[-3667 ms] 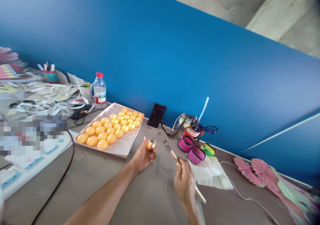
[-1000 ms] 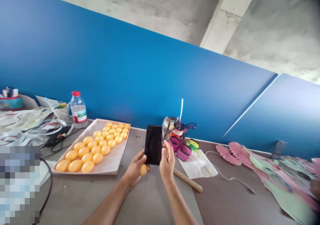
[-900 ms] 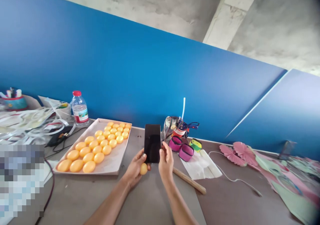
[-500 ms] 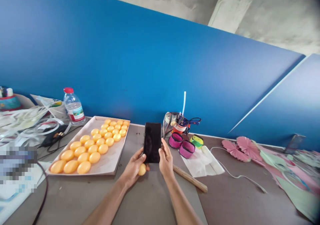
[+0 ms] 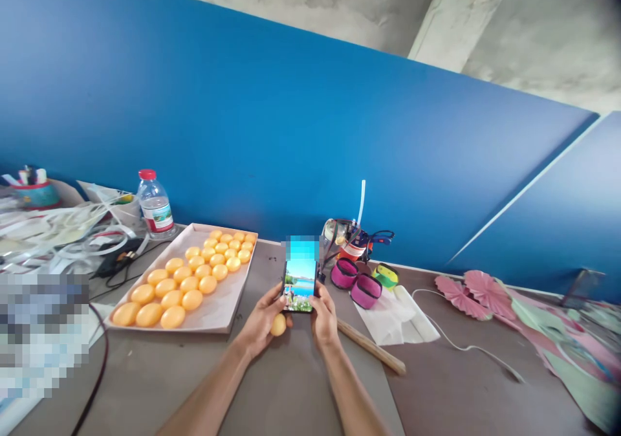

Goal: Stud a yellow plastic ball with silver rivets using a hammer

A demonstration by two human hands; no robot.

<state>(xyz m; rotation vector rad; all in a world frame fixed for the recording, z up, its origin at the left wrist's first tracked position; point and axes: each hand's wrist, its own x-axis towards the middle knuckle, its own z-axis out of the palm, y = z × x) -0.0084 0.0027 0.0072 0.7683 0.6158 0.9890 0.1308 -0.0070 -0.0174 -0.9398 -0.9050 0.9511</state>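
Note:
Between my two hands stands a smartphone, its screen lit with a lake scene and its top part blurred out. My left hand grips the phone's lower left side, thumb at the edge. A small orange ball also sits against that hand's fingers, under the phone. On the phone's lower right side, my right hand is closed, with the thumb over the bottom of the screen. To the left lies a shallow white tray holding several orange balls in rows.
A wooden stick lies right of my hands, near white paper and purple wristbands. A red-capped bottle stands behind the tray. Cables and strips crowd the left; pink paper fans lie right. A blue partition rises behind.
The phone's screen has gone from black to lit. My right hand has slid slightly down the phone, its thumb now on the lower screen. The view has shifted a little to the left.

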